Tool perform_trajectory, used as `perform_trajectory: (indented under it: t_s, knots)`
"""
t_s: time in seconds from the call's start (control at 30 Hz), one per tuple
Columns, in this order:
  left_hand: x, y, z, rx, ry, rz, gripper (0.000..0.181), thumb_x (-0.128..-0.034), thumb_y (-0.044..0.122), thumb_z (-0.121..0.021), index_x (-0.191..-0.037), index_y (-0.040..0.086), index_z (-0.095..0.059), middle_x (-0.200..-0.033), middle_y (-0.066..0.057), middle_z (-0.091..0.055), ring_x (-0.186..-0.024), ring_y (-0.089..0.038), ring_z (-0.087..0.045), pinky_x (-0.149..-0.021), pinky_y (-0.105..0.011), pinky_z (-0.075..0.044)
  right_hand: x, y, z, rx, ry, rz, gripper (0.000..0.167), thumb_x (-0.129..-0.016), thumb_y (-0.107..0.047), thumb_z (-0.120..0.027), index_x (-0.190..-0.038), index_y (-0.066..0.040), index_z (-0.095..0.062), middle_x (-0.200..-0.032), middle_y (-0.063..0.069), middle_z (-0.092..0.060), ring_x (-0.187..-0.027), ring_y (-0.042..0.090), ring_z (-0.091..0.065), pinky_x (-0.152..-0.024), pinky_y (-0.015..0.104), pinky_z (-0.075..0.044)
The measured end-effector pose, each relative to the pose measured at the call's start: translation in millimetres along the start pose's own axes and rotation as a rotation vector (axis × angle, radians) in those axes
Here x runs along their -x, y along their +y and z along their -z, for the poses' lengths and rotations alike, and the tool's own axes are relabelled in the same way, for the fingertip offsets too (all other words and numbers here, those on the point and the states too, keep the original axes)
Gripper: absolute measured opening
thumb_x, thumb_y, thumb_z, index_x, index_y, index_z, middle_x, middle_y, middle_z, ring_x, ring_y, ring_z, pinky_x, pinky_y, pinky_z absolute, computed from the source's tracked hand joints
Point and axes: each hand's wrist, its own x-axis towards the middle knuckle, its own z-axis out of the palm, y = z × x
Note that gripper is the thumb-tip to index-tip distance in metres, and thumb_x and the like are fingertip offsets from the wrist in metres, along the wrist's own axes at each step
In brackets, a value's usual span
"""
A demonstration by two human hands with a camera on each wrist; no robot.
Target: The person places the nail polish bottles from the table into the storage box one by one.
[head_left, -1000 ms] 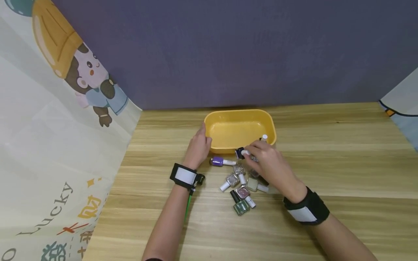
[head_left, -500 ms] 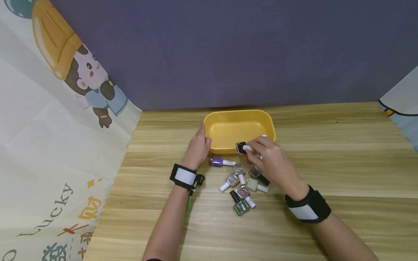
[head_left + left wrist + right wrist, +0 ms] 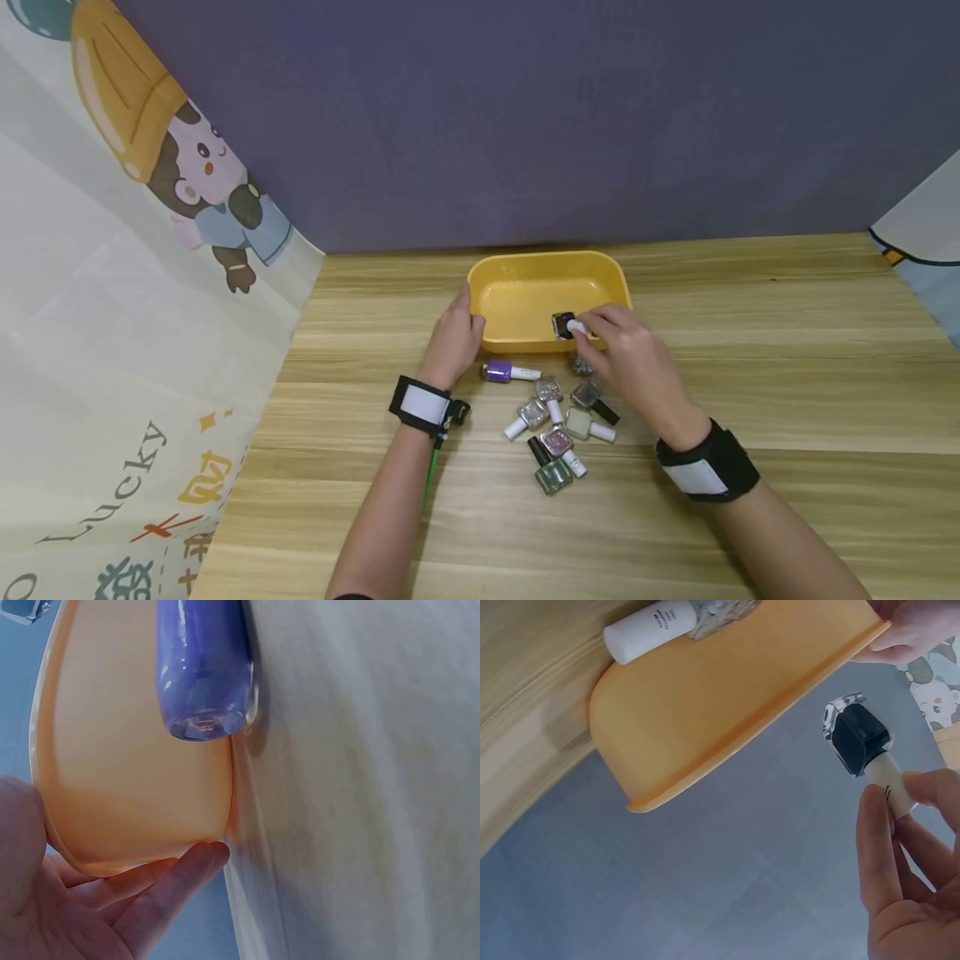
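Observation:
My right hand [image 3: 633,358] pinches the white cap of a dark nail polish bottle [image 3: 564,325] over the near rim of a yellow plastic tub [image 3: 495,344]. The right wrist view shows this square glass bottle [image 3: 860,735] beyond the tub's rim, its cap between thumb and fingertips. My left hand [image 3: 453,337] holds the tub's left end, the fingers along the outer wall. A purple nail polish bottle [image 3: 498,372] with a white cap lies just in front of the tub; it looms large in the left wrist view.
Several more nail polish bottles lie on the wooden table: a green one [image 3: 553,477], a pink glitter one [image 3: 557,442], a pale one [image 3: 579,423], silver glitter ones [image 3: 533,412] and a grey one with a black cap [image 3: 586,393]. A dark blue-grey panel [image 3: 562,125] stands behind.
My right hand has lifted the dark nail polish bottle away from the others and up to the right, over the tub's near rim. The left hand stays at the tub's left end.

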Motion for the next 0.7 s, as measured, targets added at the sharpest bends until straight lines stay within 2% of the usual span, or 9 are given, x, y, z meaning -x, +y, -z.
perform_trajectory:
  t_s: [0.13,0.27,0.37,0.5,0.7]
  knots:
    - [0.0,0.3,0.1,-0.001,-0.001,0.005,0.063,-0.1003,0.017,-0.044,-0.156,-0.001,-0.021,-0.156,-0.018,-0.038,-0.07,-0.024,-0.054,-0.076,-0.036,-0.051,0.6,4,-1,0.013,0.002,-0.005,0.016,-0.083,-0.004,-0.076,-0.095,0.006,-0.072,-0.092,0.018,-0.069,-0.081,0.031,-0.067,-0.07,0.041,-0.058]
    - [-0.2,0.2,-0.4,-0.004,-0.002,0.009,0.063,-0.1003,0.017,-0.044,-0.156,-0.001,-0.022,-0.156,-0.018,-0.038,-0.089,-0.024,-0.059,-0.089,-0.037,-0.051,1.7,8,-2,0.02,-0.003,-0.018,0.015,-0.084,-0.004,-0.075,-0.094,0.006,-0.072,-0.092,0.018,-0.068,-0.081,0.031,-0.066,-0.069,0.042,-0.058]
    - [-0.6,0.4,-0.5,0.0,-0.006,0.008,0.063,-0.1003,0.017,-0.044,-0.156,-0.001,-0.021,-0.156,-0.017,-0.037,-0.098,-0.024,-0.058,-0.096,-0.038,-0.049,2.3,10,-4,0.03,-0.001,-0.026,0.015,-0.083,-0.004,-0.075,-0.093,0.006,-0.072,-0.092,0.018,-0.068,-0.08,0.031,-0.065,-0.068,0.042,-0.058]
    - [-0.7,-0.7,-0.1,0.009,-0.005,0.012,0.063,-0.1002,0.015,-0.045,-0.156,-0.001,-0.021,-0.156,-0.018,-0.037,-0.082,-0.024,-0.057,-0.089,-0.037,-0.05,2.4,15,-7,0.04,-0.013,-0.037,0.015,-0.085,-0.006,-0.075,-0.094,0.006,-0.072,-0.092,0.018,-0.067,-0.081,0.031,-0.065,-0.068,0.042,-0.057]
    - [-1.2,0.6,0.0,0.013,-0.001,0.017,0.063,-0.0998,0.015,-0.046,-0.156,-0.001,-0.022,-0.157,-0.017,-0.036,-0.099,-0.026,-0.059,-0.095,-0.038,-0.049,2.9,20,-9,0.046,-0.041,-0.073,0.018,-0.089,-0.009,-0.073,-0.1,0.005,-0.071,-0.095,0.017,-0.065,-0.083,0.031,-0.064,-0.069,0.043,-0.057]
